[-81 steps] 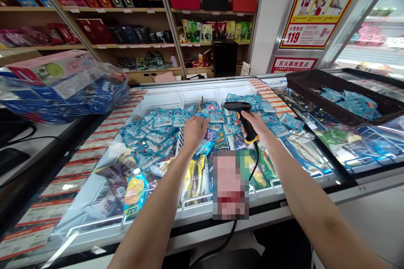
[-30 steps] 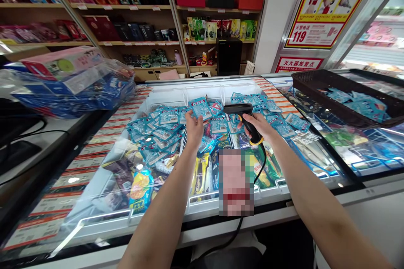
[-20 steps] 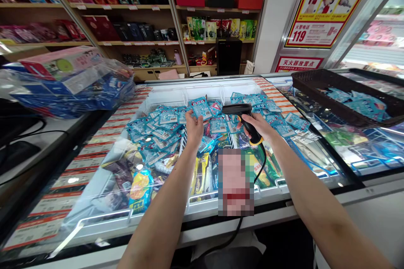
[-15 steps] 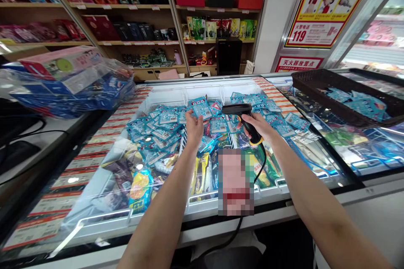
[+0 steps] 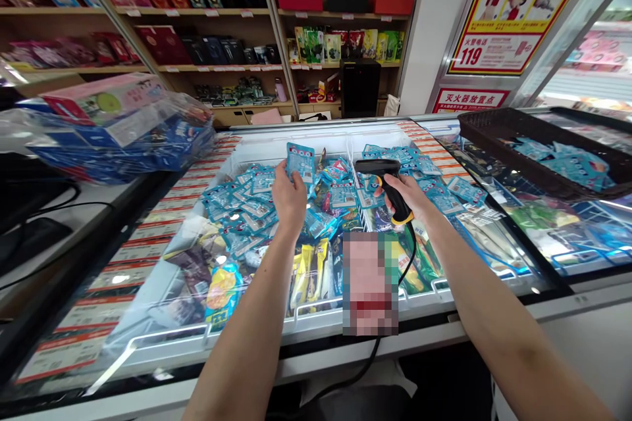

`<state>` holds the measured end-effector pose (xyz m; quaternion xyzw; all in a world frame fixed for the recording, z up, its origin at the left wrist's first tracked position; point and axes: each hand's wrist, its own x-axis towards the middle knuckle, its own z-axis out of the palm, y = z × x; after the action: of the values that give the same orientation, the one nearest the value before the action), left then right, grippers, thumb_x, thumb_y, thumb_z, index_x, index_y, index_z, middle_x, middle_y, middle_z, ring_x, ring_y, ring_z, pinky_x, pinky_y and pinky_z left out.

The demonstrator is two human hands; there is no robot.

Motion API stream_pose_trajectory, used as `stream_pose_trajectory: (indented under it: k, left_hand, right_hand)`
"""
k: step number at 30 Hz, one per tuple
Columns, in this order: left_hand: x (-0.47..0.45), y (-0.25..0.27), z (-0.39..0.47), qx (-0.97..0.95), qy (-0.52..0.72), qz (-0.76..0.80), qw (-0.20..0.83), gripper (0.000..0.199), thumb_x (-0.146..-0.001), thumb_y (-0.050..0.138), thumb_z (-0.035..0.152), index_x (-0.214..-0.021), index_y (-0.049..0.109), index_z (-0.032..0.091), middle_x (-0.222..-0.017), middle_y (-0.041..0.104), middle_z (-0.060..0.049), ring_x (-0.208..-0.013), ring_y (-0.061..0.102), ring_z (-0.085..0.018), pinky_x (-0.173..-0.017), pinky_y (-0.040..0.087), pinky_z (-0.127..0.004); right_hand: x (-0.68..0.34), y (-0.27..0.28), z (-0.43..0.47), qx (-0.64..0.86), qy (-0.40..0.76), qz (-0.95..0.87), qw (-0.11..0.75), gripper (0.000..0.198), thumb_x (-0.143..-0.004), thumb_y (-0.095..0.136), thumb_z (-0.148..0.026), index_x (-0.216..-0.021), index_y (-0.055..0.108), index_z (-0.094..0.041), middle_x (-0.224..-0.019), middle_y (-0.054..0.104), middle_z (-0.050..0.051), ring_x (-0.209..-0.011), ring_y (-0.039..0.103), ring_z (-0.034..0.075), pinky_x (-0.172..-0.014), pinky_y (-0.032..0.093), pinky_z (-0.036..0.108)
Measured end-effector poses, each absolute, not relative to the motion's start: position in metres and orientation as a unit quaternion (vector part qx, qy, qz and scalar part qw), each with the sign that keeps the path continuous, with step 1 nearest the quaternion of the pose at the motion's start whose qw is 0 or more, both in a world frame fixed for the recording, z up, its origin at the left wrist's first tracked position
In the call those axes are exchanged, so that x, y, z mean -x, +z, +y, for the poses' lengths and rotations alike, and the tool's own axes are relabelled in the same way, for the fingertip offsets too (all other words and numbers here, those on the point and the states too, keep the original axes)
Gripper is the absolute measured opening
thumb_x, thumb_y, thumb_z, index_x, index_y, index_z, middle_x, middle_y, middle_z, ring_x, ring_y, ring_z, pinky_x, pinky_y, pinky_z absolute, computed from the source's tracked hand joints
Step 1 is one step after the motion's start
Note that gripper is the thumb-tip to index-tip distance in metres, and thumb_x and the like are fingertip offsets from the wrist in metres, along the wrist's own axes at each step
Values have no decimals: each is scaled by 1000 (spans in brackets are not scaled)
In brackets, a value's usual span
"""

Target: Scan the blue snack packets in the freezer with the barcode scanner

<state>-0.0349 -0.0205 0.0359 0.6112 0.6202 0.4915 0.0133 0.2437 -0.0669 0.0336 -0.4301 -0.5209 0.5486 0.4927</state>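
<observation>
My left hand (image 5: 290, 196) is closed on a small blue packet (image 5: 301, 161), pinched by its lower left side and held up over the freezer. In my right hand (image 5: 407, 197) is a black and yellow barcode scanner (image 5: 378, 168), gripped by its handle, its head pointing left toward the packet but apart from it. The scanner's cord (image 5: 413, 253) hangs down past the freezer's front edge. Many like packets (image 5: 254, 200) lie in loose heaps on the freezer's glass top, left and right of my hands.
Ice creams in wire baskets show through the glass of the freezer (image 5: 291, 363). A brown basket (image 5: 536, 174) with blue packets stands at the right. Plastic-wrapped boxes (image 5: 123, 128) are stacked at the left. A pixelated patch covers part of the front middle.
My left hand has moved slightly left, turning the blue packet more upright and away from the scanner. My right hand has shifted a little to the right with the scanner.
</observation>
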Motion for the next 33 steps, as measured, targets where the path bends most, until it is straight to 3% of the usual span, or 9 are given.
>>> stream_pose_trajectory:
  k: [6,10,13,16,20,25,28,33]
  left_hand:
    - [61,46,-27,-569,380,726,-67,43,-89,38,24,-127,55,14,-117,63,-17,-110,57,-32,-96,41,-48]
    - [56,40,-34,-582,321,734,-138,44,-86,45,22,-129,55,18,-130,53,-19,-118,48,-37,-97,35,-55]
    - [44,34,-39,-673,293,661,-155,43,-90,43,26,-131,54,25,-142,46,-13,-129,39,-34,-105,27,-55]
    - [38,25,-38,-757,247,589,-139,36,-92,41,30,-122,61,29,-139,51,-9,-132,38,-29,-112,16,-55]
    - [43,17,-34,-755,230,598,-139,36,-92,36,22,-113,66,26,-130,58,-10,-129,43,-27,-113,6,-61]
    - [49,17,-33,-725,251,623,-154,39,-90,34,12,-104,68,22,-133,55,-12,-138,34,-27,-112,-7,-63]
    - [40,21,-35,-735,266,606,-147,34,-91,37,20,-107,67,22,-136,53,-12,-140,31,-28,-113,-8,-62]
    - [15,23,-41,-759,277,576,-125,43,-92,40,46,-112,67,20,-132,56,-13,-131,42,-30,-116,-3,-58]
  right_hand:
    - [-245,32,-66,450,548,-516,481,44,-76,62,-63,-81,60,-19,-77,70,7,-40,53,11,-35,43,26]
    - [-246,34,-67,448,553,-513,480,44,-76,63,-62,-81,61,-19,-75,70,6,-39,52,11,-35,42,26]
    - [-245,36,-68,446,561,-507,479,43,-76,63,-61,-84,60,-20,-71,69,5,-41,53,12,-34,40,25]
    - [-245,36,-68,448,562,-503,481,43,-76,63,-61,-89,59,-20,-69,68,5,-42,53,12,-34,39,25]
    - [-245,34,-67,450,557,-501,486,43,-76,64,-61,-89,59,-20,-76,70,6,-41,53,11,-35,42,25]
    - [-246,34,-66,450,560,-503,480,42,-77,63,-60,-84,59,-19,-75,70,6,-40,53,11,-34,42,25]
    - [-245,35,-66,439,560,-503,491,41,-78,64,-58,-87,59,-19,-79,71,7,-42,54,11,-35,43,25]
    - [-246,34,-66,445,558,-502,489,41,-78,64,-59,-86,60,-19,-79,71,8,-42,54,11,-35,43,24]
